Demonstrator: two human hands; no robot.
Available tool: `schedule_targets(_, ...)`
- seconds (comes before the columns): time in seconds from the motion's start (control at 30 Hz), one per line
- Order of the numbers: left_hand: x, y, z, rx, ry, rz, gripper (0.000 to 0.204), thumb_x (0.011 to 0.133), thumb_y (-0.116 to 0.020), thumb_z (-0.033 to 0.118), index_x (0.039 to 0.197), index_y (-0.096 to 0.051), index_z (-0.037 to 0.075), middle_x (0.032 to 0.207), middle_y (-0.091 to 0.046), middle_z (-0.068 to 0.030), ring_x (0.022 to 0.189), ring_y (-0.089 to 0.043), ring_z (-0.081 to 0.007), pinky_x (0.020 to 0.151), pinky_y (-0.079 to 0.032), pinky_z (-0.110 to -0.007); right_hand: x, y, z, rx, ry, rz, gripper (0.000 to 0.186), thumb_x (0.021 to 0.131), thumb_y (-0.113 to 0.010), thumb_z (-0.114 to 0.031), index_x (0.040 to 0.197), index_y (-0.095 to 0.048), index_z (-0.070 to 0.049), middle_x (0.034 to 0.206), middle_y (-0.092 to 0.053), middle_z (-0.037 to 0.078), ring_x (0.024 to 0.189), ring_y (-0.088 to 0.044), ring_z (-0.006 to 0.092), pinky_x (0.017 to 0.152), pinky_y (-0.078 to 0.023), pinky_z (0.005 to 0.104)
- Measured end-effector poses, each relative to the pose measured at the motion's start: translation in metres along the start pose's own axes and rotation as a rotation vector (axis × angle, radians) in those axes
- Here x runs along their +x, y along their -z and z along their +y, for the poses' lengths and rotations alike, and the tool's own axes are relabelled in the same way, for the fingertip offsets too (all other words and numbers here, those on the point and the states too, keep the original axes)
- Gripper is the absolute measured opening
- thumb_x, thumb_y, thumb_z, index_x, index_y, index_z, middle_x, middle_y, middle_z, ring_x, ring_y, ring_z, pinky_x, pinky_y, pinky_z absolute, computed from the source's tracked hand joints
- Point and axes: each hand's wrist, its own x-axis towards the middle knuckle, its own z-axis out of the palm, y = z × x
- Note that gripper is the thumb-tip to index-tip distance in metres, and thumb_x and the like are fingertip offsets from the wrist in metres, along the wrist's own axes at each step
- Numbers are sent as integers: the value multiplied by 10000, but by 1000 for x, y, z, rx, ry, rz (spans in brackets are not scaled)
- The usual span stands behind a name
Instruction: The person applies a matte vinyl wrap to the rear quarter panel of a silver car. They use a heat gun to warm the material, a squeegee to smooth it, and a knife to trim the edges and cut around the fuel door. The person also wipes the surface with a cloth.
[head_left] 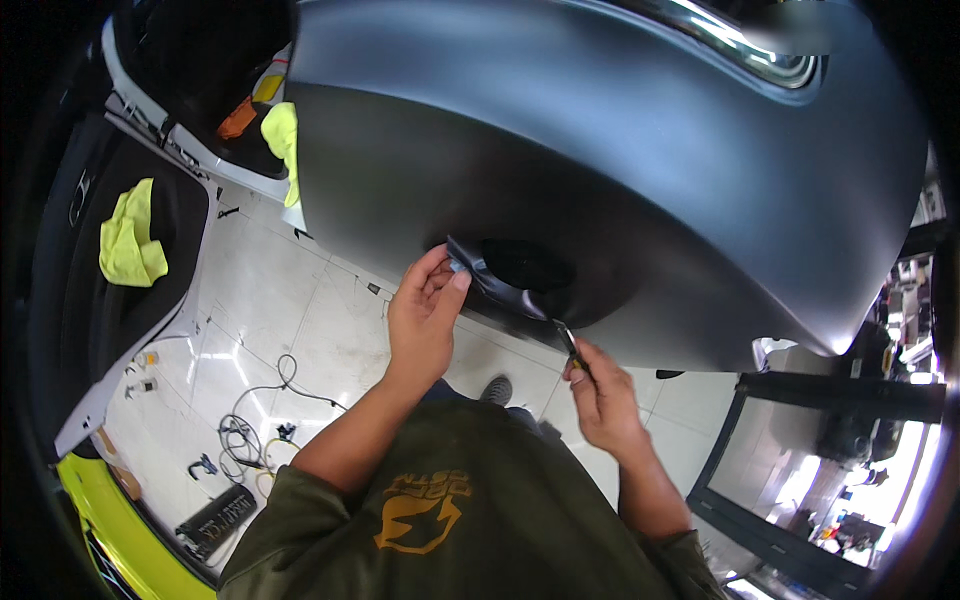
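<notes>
Up close, left hand [425,320] pinches film flap [490,280]; right hand [600,400] (knife [570,345]) beside.

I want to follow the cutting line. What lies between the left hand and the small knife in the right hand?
In the head view, a loose dark film strip runs from the left hand to the small knife.

I can't make out the small tool [570,345] in my right hand [603,402]; my fingers hide its handle.

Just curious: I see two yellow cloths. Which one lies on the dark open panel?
The left yellow cloth, spread on the dark panel. The other yellow cloth hangs beside the matte grey car body.
</notes>
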Motion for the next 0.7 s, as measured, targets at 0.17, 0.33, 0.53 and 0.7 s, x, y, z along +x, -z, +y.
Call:
schedule_targets(0.17,9,-5,-9,193,-182,120,278,903,-669,67,1145,-589,-43,940,-576,-47,852,-572,-114,775,-478,-248,32,51,-60,-279,345,50,285,931,-557,-55,1210,-584,-1,872,-608,174,749,-620,329,699,-500,370)
schedule_targets(0.33,12,-13,-3,384,-458,141,119,889,-645,16,995,-611,-26,857,-575,-63,764,-554,-122,705,-450,-250,53,60,-85,-323,391,99,258,933,-578,-63,1183,-591,2,887,-613,180,727,-609,320,684,-492,355)
schedule_targets(0.53,11,-10,2,468,-623,104,98,853,-630,-24,948,-606,-24,811,-582,-109,707,-573,-198,656,-464,-308,74,70,-119,-523,454,110,244,909,-556,-15,1153,-573,-19,823,-546,172,700,-557,345,653,-461,377)
schedule_targets(0.7,12,-30,7,510,-857,27,122,804,-622,-72,902,-605,-2,792,-578,-119,704,-583,-267,642,-471,-338,91,70,-141,-654,525,105,250,910,-565,-22,1160,-579,-37,793,-524,156,688,-540,342,636,-442,401)
